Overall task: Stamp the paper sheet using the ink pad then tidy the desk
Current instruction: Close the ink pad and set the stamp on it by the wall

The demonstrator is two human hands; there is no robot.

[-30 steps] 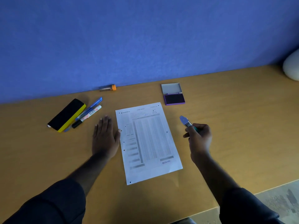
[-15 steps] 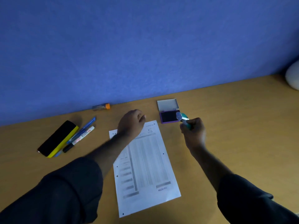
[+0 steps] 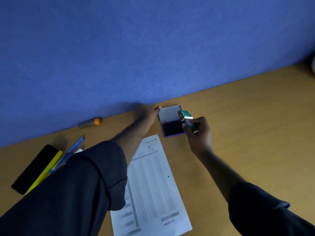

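My right hand [image 3: 198, 133] holds the stamp [image 3: 186, 118] tight, just above the open ink pad [image 3: 173, 128]. My left hand [image 3: 146, 111] touches the lid's edge; I cannot tell its fingers. The paper [image 3: 153, 184] lies on the bench [image 3: 255, 125], stamped "RECEIVED".

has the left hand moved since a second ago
Yes. The left hand left its spot beside the paper sheet and reached forward to the open lid of the ink pad by the wall.

Purple ink pad [image 3: 172, 128], black inside; teal stamp [image 3: 187, 118]; white paper sheet [image 3: 153, 184], grey-lined; black-yellow eraser [image 3: 36, 169]; tan table [image 3: 247, 116].
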